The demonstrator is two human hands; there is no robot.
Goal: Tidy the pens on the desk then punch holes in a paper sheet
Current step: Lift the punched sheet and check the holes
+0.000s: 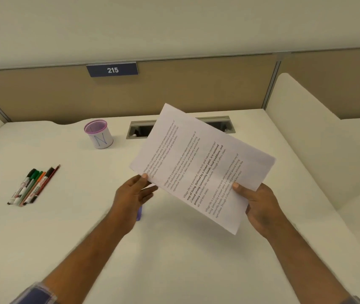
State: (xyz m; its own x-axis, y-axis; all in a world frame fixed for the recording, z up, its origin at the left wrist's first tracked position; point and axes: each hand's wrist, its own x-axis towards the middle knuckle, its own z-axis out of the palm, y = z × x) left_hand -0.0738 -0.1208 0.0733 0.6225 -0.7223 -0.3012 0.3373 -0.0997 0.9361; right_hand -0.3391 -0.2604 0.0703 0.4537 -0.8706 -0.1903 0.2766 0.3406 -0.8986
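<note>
Printed paper sheet held tilted above desk, left hand pinching near corner, right hand gripping lower edge (thumb on top); pens grouped far left, near cup.

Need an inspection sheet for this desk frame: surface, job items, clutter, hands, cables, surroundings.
Surface: white desk, mostly bare.
Job's things: printed sheet held above the desk; pens grouped flat at left; pen cup upright, looks empty.
Clutter: purple object mostly hidden under the left hand, unidentifiable.
Hands: left hand and right hand both pinch the sheet's near edge.
Cables: nothing seen; cable slot open.
Surroundings: partition panel, sign 215.
</note>
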